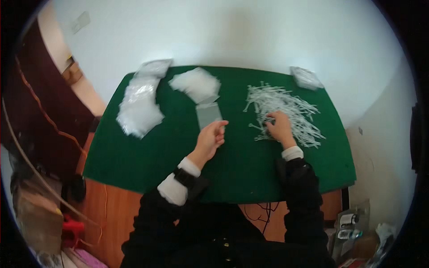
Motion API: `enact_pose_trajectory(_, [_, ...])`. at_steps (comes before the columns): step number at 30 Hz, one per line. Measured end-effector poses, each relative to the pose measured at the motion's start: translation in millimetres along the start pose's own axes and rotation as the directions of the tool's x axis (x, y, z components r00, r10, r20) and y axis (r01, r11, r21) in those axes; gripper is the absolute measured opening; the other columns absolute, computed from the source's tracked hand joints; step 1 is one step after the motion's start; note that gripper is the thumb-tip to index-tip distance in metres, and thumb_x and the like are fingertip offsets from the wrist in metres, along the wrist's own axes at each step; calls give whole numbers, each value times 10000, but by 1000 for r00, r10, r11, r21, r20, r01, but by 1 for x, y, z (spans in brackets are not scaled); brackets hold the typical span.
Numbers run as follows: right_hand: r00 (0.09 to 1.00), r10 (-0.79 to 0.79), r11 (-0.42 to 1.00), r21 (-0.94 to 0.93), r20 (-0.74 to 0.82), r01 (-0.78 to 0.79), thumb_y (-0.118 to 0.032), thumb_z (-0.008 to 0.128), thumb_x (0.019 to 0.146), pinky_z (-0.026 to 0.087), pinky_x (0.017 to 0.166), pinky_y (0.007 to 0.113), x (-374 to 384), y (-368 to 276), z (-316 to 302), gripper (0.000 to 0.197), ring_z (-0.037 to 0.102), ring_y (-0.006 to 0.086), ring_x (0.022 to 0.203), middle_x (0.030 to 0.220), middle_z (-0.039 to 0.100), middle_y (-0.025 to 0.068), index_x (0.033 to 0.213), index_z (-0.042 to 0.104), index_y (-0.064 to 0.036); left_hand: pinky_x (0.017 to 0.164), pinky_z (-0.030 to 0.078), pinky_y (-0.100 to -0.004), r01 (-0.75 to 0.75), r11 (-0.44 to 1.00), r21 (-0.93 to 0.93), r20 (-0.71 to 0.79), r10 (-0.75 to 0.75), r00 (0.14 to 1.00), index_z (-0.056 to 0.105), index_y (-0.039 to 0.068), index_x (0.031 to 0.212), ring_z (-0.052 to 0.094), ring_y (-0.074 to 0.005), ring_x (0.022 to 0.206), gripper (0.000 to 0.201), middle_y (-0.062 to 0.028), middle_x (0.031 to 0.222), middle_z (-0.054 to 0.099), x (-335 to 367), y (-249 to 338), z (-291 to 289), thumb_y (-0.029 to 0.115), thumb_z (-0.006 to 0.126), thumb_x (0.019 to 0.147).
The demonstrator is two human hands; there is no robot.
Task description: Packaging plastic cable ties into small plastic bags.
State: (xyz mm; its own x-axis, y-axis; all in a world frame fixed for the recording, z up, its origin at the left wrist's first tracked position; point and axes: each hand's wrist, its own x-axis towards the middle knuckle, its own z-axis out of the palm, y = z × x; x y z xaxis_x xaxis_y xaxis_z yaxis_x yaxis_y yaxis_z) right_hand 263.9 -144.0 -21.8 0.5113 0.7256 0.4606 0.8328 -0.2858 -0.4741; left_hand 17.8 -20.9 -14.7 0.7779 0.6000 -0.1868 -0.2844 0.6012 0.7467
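Observation:
Thin white plastic sticks with wider ends, resembling floss picks, lie in a loose pile point(286, 105) on the right of the green tabletop. My right hand point(281, 127) is at the pile's near left part, its thumb and forefinger curved and apart over the sticks. Left of it, my left hand point(209, 142) is closed, thumb and forefinger drawn together. Whatever its fingers hold is too small to make out. A flat clear plastic bag point(208, 114) lies just beyond that hand, its near edge partly covered by the fingers. Further back is a stack of similar bags point(196, 85).
Filled-looking clear packets point(140, 102) overlap in a row along the table's left side. Another packet point(306, 78) sits at the back right corner. The green table point(241, 174) meets a white wall. An orange cord point(40, 107) hangs at the left, and dark cables point(267, 214) lie below the table.

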Motion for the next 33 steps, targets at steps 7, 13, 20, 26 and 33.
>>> enact_pose_trajectory(7, [985,-82,973,-202,149,111,-186,644,664,433,722,400,-6,-32,1,155,554,303,803,817,605,109,781,653,-83,492,284,-205,-54,983,175,32,49,998,499,10,1051,316,-63,539,279,35,667,385,0,-2,-2,248,394,950])
enact_pose_trajectory(13, [981,-60,973,-207,185,99,-195,640,671,438,669,412,-6,-29,7,117,562,288,752,760,597,93,722,640,-91,499,288,-198,-103,960,259,91,81,993,498,17,1044,309,-60,534,270,38,673,396,2,-10,6,245,382,957])
enact_pose_trajectory(20, [989,-51,998,46,140,45,-195,664,671,444,629,387,-6,-40,4,133,563,250,702,740,582,94,681,603,-77,506,301,-205,-62,978,198,108,41,993,494,17,1053,308,-65,532,271,28,676,404,-1,-5,5,245,385,956])
enact_pose_trajectory(26, [952,-105,702,699,287,-134,-66,606,771,421,521,218,-14,-67,2,112,527,88,577,674,549,21,872,568,-35,537,325,-211,52,983,175,119,-74,990,488,16,1067,341,-70,570,264,21,691,416,-4,-5,9,229,379,956])
enact_pose_trajectory(33, [914,-190,347,895,358,-278,-37,540,841,418,526,188,-23,-96,-3,230,525,69,578,719,573,27,1068,500,-26,606,388,-240,56,983,173,174,-86,981,487,20,1072,405,-90,626,258,14,719,437,-5,-11,11,217,362,961])
